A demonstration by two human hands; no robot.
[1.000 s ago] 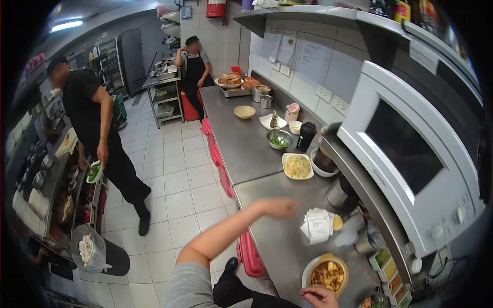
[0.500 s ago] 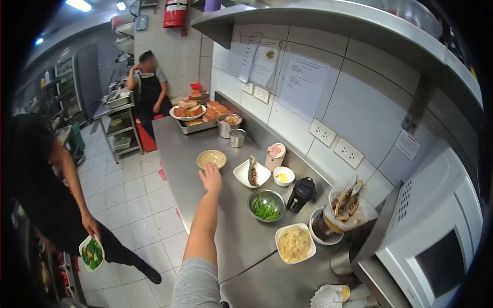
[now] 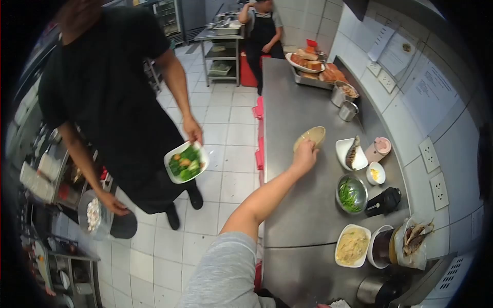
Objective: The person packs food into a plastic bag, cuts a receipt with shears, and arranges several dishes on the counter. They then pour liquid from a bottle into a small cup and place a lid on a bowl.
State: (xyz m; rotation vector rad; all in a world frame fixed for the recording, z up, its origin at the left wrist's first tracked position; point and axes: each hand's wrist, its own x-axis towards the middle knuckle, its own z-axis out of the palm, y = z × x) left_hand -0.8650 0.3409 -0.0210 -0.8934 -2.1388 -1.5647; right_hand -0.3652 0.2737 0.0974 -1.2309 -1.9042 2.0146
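Observation:
My left hand (image 3: 306, 156) grips the rim of a shallow beige bowl (image 3: 314, 137), which is tilted over the steel table (image 3: 280, 205). Its fingers are partly hidden by the bowl and the back of the hand. To the right stand a white square dish (image 3: 343, 150) with a fish (image 3: 353, 153), and a steel bowl (image 3: 343, 186) of green beans (image 3: 349, 196). A small white bowl (image 3: 375, 173) with yellow pieces is beside them. Nearer to me is a white dish of pale yellow food (image 3: 353, 246). My right hand does not show.
A person in black (image 3: 115, 102) stands at the left, one hand holding a dish of green vegetables (image 3: 186, 163). Another person (image 3: 264, 33) sits beyond the table. A meat tray (image 3: 313, 79), metal cups, a pink cup (image 3: 379, 149) and a black bottle (image 3: 384, 201) stand on the table.
My left hand has gone from reaching at the bowl to holding its rim, and the bowl is now tilted. The view has turned left; the person in black appears closer.

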